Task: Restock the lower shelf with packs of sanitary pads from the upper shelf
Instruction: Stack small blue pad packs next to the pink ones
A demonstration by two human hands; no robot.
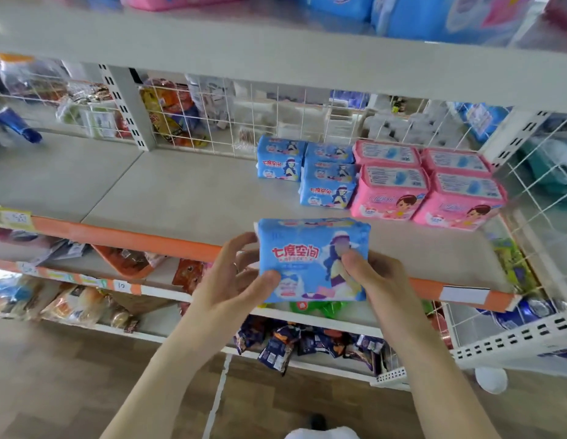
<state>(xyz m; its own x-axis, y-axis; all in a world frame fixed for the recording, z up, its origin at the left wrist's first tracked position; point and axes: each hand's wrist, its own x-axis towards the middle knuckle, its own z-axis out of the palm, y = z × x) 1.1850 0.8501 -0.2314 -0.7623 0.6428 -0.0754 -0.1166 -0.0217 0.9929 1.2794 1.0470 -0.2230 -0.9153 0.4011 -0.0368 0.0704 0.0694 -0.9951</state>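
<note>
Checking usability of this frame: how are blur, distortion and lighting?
Head view: held blue pack sharp, its print readable; upper shelf and the packs on it blurred; left edge smeared; wide-angle bending of shelf lines towards the right; lighting even and soft, no hard shadows or glare.

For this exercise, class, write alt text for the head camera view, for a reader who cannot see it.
Two bare hands, left hand and right hand, hold a blue pack of sanitary pads upright at the front edge of a grey lower shelf. Further back on its right side stand blue packs and pink packs.
</note>
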